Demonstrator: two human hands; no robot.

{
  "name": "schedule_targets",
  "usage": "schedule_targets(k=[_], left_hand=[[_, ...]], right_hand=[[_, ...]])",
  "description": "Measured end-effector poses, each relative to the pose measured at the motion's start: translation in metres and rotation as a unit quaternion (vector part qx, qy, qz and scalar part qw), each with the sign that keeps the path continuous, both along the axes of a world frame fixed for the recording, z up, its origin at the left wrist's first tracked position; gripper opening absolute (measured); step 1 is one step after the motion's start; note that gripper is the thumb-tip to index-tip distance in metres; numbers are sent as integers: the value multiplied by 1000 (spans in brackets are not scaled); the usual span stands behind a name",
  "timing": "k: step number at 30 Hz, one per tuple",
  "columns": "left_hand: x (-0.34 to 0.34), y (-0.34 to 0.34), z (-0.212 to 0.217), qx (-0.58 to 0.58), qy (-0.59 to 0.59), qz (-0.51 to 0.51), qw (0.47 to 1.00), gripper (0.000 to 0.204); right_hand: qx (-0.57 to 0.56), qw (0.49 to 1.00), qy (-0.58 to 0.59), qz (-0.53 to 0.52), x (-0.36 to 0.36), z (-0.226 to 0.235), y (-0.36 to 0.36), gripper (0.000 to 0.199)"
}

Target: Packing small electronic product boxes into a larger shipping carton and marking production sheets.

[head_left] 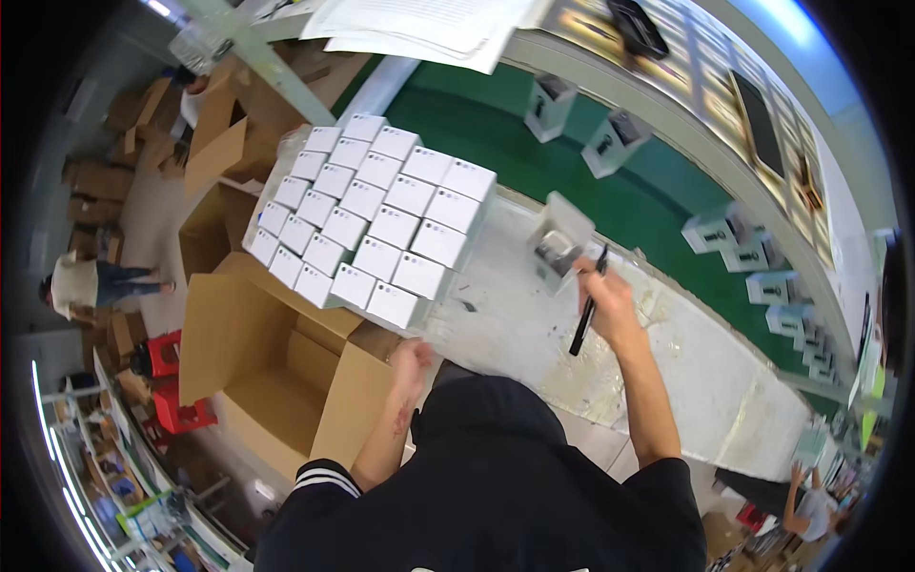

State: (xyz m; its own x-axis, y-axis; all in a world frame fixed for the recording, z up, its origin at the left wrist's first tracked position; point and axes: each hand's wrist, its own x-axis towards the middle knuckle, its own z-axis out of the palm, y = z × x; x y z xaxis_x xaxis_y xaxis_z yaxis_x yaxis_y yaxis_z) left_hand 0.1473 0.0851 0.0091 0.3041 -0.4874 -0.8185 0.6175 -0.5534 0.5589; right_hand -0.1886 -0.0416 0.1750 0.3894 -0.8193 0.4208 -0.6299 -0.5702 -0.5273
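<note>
My right hand [611, 297] is closed around a black marker pen [583, 324], which slants across the palm. The fingertips of that hand reach the edge of a small clear-fronted box [560, 246] with a dark item inside; whether they grip it too, I cannot tell. My left hand [412, 362] is low beside the rim of a large open cardboard carton [329, 396], its fingers curled in; anything within them is hidden. Ahead of it, many small white boxes [367, 214] stand packed in rows at the left end of the white bench [515, 305].
On the green conveyor belt [477, 105] are several clear-fronted boxes [615, 143]. A raised shelf [658, 81] above it carries papers [419, 29] and a dark tray [639, 29]. Red stools [176, 405] stand at left. Another person [86, 284] walks there; one [810, 510] works at far right.
</note>
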Motion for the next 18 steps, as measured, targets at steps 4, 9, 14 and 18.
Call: schedule_targets(k=[4, 9, 14, 18], left_hand=[[-68, -15, 50, -97, -60, -218, 969, 19], [-122, -52, 56, -228, -110, -362, 897, 32], [-141, -72, 38, -299, -26, -450, 841, 39], [-132, -81, 49, -285, 23, -439, 852, 39]], right_hand=[[-52, 998, -9, 47, -19, -29, 51, 19], [-23, 997, -69, -23, -19, -80, 115, 19], [8, 922, -300, -245, 13, -119, 126, 21], [218, 805, -496, -241, 21, -99, 107, 32]])
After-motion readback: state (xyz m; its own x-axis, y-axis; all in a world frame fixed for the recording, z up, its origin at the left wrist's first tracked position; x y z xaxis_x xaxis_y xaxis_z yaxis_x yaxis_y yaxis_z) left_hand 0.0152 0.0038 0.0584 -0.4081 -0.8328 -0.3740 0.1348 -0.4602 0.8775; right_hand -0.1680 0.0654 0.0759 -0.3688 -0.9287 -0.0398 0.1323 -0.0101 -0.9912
